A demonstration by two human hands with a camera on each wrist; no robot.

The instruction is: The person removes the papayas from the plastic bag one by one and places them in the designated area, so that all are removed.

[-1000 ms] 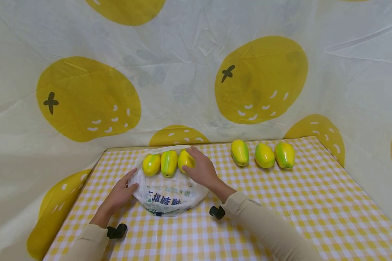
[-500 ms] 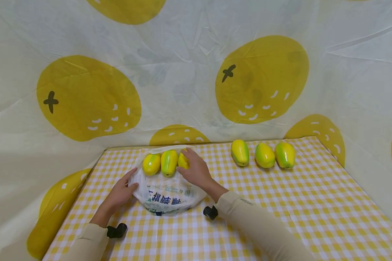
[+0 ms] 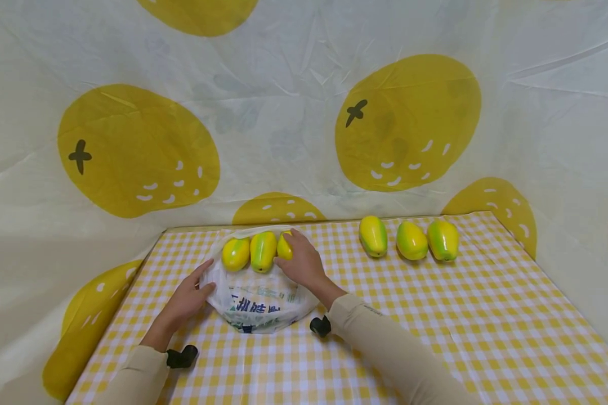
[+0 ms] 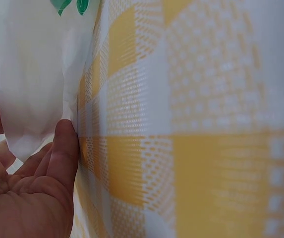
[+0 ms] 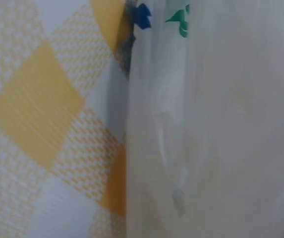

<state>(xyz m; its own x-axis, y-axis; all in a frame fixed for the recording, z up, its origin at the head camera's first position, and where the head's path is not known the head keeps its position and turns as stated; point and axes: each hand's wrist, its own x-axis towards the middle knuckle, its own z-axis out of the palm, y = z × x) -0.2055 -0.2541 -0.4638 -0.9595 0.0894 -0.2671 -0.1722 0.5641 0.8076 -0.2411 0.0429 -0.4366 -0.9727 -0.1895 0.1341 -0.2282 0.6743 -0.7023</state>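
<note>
A thin white plastic bag (image 3: 263,289) with dark blue and green print lies on the checked table, its mouth spread wide. Side by side in the mouth are two yellow-green papayas, the left papaya (image 3: 236,254) and the middle papaya (image 3: 263,251). My right hand (image 3: 302,262) curls over a third papaya (image 3: 285,246) at the bag's right side, hiding most of it. At the bag's left edge my left hand (image 3: 186,297) touches the plastic, thumb and fingers spread apart. Bag film fills much of the right wrist view, where the right hand does not show.
Several papayas are in view; three of them, including this papaya (image 3: 412,241), stand in a row at the back right. A yellow-and-white checked cloth (image 3: 436,315) covers the table. Behind it hangs a pale curtain (image 3: 278,112) printed with big yellow fruit.
My right hand has shifted left with its papaya, bringing it closer to the middle papaya. The bag's right side has drawn in slightly. My left hand stays in place.
</note>
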